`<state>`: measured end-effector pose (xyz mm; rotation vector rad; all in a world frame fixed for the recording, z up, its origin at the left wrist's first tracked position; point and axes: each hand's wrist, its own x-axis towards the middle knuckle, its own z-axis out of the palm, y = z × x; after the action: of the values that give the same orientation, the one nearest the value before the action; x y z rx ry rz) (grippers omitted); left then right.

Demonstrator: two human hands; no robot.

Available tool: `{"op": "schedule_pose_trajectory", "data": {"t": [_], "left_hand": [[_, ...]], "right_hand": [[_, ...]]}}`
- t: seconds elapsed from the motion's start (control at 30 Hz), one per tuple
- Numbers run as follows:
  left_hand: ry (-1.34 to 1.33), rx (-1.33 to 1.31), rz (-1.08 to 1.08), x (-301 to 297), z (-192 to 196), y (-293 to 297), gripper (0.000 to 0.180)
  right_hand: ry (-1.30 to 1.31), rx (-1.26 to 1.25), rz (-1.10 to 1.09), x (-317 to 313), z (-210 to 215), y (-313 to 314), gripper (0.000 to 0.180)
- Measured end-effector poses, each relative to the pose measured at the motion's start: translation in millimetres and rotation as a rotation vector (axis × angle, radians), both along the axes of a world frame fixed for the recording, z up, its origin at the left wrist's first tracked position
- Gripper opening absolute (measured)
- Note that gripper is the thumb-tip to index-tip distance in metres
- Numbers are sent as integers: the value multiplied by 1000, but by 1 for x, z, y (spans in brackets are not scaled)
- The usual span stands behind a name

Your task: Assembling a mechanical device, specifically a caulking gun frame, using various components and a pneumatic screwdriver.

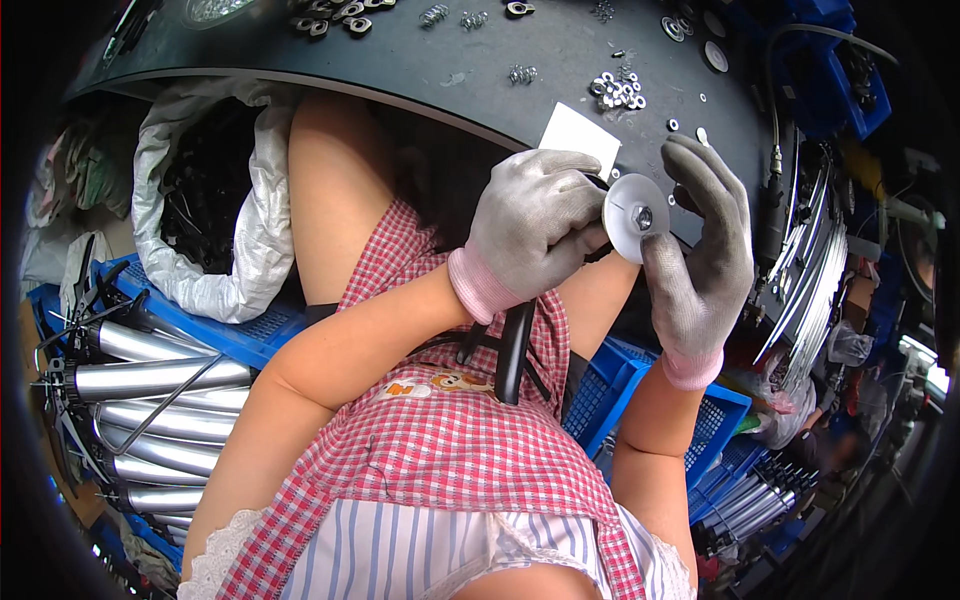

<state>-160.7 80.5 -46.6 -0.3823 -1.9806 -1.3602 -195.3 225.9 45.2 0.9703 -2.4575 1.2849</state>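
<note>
My left hand (pixel 535 225), in a grey-coated glove with a pink cuff, is closed around a part whose black handles (pixel 514 355) stick out below it. At the end of that part, beyond my fingertips, a translucent round disc (pixel 622 240) faces up with a metal nut (pixel 643 217) at its middle. My right hand (pixel 700 255), gloved alike, is open beside the disc. Its fingers are raised and apart, and the thumb tip is at the disc's edge. A white card (pixel 578 135) lies at the table edge behind my left hand. My left fingers hide the part's middle.
On the dark table (pixel 430 60) lie small nuts (pixel 620 92), springs (pixel 522 75), washers (pixel 715 55) and metal pieces (pixel 340 15). A white sack (pixel 265 240) with black parts is at left, above silver tubes (pixel 160 380). Blue crates (pixel 605 385) stand at right, near thin metal rods (pixel 815 270).
</note>
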Motion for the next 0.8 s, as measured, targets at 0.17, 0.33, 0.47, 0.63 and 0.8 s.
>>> {"op": "schedule_pose_trajectory", "data": {"t": [0.17, 0.33, 0.47, 0.63, 0.8], "left_hand": [[-11, 58, 4, 1, 4, 0, 17], [5, 11, 4, 0, 2, 0, 17], [-2, 37, 1, 2, 4, 0, 8], [7, 110, -7, -1, 1, 2, 17], [-12, 50, 22, 2, -1, -3, 17]], "right_hand": [[-95, 116, -35, -2, 14, 6, 41], [-76, 48, -5, -4, 12, 5, 51], [-78, 261, 39, -1, 22, 3, 43], [-116, 327, 494, -29, 38, 0, 38], [-215, 214, 407, -27, 38, -6, 64]]}}
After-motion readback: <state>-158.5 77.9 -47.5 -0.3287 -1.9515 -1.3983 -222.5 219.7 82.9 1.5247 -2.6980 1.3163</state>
